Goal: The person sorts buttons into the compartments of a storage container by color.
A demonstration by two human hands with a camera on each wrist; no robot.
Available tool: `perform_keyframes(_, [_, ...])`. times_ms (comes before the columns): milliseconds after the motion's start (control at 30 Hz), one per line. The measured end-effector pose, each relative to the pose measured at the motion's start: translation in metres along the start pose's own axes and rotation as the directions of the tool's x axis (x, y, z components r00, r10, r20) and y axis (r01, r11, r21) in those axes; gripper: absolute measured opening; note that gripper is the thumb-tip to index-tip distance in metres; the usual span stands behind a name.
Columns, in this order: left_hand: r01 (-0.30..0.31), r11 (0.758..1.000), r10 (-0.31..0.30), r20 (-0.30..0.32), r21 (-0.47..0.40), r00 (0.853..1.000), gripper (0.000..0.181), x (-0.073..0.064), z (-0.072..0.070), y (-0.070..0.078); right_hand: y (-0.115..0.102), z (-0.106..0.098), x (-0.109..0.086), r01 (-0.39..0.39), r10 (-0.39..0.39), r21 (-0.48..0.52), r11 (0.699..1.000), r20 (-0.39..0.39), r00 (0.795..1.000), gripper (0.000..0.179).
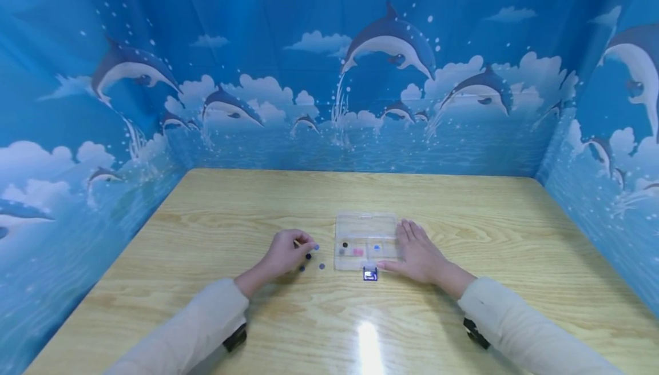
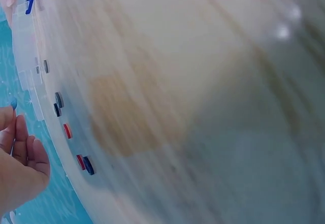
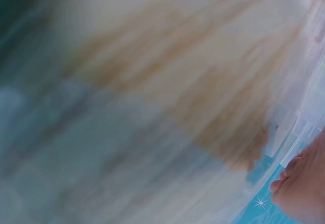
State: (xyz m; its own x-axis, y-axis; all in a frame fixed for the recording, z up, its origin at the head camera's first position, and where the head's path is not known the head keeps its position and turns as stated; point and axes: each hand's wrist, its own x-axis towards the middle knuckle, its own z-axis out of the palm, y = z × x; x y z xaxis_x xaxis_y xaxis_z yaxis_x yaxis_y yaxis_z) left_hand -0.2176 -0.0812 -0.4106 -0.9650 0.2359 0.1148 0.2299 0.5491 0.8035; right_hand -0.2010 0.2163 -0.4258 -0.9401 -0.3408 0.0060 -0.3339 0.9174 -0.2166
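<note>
My left hand [image 1: 292,251] pinches a small light-blue disc [image 1: 316,247] between thumb and fingertip, to the left of a clear plastic box [image 1: 336,249]. In the left wrist view, this blue disc [image 2: 14,103] shows at the fingertips. Fingers straight, my right hand [image 1: 419,255] rests against the box's right edge. The box lies opened out on the table, with a black disc [image 1: 345,244], pink pieces [image 1: 358,252] and a blue piece [image 1: 377,247] inside. Its dark blue latch [image 1: 370,274] points toward me.
Loose discs lie on the table beneath and beside the left hand, among them a dark one [image 1: 308,256] and a grey-blue one [image 1: 322,266]. Red discs [image 2: 67,130] show in the left wrist view. A blue dolphin-print curtain [image 1: 309,78] surrounds the wooden table [image 1: 247,198] at back and sides.
</note>
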Motion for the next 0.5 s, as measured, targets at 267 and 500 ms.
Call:
perform_keyframes(267, [-0.016, 1.000, 0.016, 0.003, -0.018, 1.000, 0.008, 0.003, 0.004, 0.006, 0.001, 0.001, 0.000, 0.001, -0.001, -0.002, 1.000, -0.007, 1.000, 0.102])
perform_keyframes(500, [-0.082, 0.997, 0.082, -0.012, 0.011, 0.997, 0.007, 0.007, 0.010, 0.012, 0.000, -0.001, 0.000, -0.004, 0.004, 0.006, 1.000, -0.004, 1.000, 0.101])
